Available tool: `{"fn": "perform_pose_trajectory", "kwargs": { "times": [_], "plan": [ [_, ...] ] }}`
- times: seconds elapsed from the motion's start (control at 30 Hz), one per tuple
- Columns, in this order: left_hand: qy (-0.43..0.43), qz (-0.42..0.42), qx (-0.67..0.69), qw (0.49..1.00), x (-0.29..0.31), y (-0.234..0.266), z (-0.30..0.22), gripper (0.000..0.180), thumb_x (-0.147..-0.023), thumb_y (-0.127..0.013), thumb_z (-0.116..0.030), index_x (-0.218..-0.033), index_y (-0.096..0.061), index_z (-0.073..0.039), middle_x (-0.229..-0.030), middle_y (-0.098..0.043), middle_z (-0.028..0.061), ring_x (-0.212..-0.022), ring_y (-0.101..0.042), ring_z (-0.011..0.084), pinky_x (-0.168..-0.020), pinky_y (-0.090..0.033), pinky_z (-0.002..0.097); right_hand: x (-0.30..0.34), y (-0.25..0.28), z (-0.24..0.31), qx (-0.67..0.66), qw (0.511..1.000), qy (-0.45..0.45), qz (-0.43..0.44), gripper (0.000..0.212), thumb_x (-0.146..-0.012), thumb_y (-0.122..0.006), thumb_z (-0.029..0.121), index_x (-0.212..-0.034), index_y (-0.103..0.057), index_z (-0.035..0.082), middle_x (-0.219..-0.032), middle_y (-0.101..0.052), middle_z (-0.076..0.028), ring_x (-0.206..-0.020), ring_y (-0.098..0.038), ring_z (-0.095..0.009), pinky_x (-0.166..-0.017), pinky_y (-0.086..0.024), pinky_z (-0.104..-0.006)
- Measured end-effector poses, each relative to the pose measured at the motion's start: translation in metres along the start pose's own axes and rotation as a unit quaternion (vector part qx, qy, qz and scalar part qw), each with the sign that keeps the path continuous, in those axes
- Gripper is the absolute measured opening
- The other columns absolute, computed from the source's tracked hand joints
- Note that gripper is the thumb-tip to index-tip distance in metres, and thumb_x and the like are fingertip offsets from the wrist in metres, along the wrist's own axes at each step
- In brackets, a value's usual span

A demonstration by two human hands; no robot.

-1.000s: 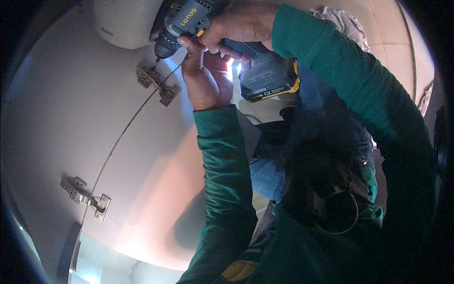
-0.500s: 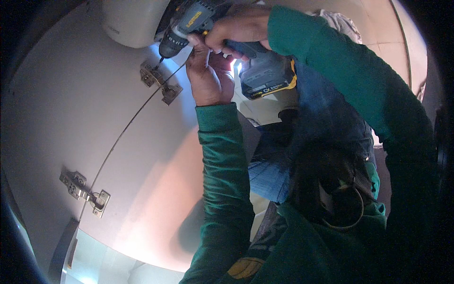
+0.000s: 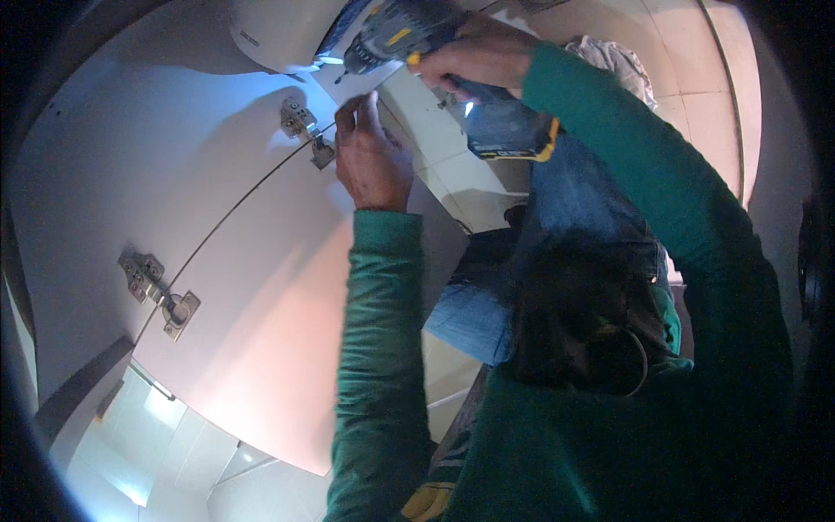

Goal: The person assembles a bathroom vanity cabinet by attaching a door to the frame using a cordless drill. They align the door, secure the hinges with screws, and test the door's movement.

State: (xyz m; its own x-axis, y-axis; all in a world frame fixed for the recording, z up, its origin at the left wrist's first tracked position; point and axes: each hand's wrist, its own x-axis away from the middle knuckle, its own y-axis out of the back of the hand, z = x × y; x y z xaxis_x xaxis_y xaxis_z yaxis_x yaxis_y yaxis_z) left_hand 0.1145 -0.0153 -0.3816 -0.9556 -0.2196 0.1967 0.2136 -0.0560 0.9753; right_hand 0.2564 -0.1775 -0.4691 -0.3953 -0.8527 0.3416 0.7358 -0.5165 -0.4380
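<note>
My right hand (image 3: 483,54) is wrapped round the grip of a cordless drill (image 3: 391,42), dark with yellow accents. Its short bit points down and left, apart from the cabinet hinge (image 3: 300,120) below it. Beside that hinge, my left hand (image 3: 374,161) is raised with its fingers curled in and the tips close together. Whatever the fingertips hold, if anything, is too small to make out. This upper hinge bridges the seam between two pale panels (image 3: 261,252). Farther down the same seam sits a second metal hinge (image 3: 143,271).
A rounded white fixture (image 3: 283,35) hangs over the far end of the panels. Pale floor tiles (image 3: 687,78) lie at the far right, with a crumpled whitish cloth (image 3: 613,65) on them. Glossy glass-like surfaces (image 3: 156,435) show at the lower left.
The drill has lifted off the upper hinge and shifted slightly right. My left hand has come away from the drill's front end and lowered, its fingers now drawn together.
</note>
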Motion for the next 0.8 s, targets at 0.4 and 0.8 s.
{"fn": "perform_pose_trajectory", "kwargs": {
  "times": [0.4,0.8],
  "plan": [
    [0.161,0.36,-0.44,0.807,-0.041,0.014,0.005,0.051,-0.102,-0.056,-0.03,-0.148,-0.057,-0.006,-0.164,-0.035,0.0211,-0.12,-0.064,0.0375,-0.078,-0.061,0.0544,0.133,0.038,0.053,0.006,0.976,0.101,-0.193,0.04,-0.091,-0.068,0.019,-0.127,-0.071,0.003,-0.082,-0.063,-0.003,-0.068,-0.056,-0.012,-0.067,-0.047,-0.0295],
    [0.148,0.416,-0.319,0.839,-0.067,-0.008,0.012,0.048,-0.092,-0.07,-0.027,-0.134,-0.066,-0.003,-0.136,-0.064,0.0211,-0.112,-0.069,0.0366,-0.078,-0.059,0.0593,0.174,0.03,0.059,0.105,0.938,0.116,-0.309,0.038,-0.084,-0.079,0.013,-0.118,-0.069,0.002,-0.099,-0.073,-0.009,-0.081,-0.07,-0.016,-0.076,-0.058,-0.0317]
  ]
}}
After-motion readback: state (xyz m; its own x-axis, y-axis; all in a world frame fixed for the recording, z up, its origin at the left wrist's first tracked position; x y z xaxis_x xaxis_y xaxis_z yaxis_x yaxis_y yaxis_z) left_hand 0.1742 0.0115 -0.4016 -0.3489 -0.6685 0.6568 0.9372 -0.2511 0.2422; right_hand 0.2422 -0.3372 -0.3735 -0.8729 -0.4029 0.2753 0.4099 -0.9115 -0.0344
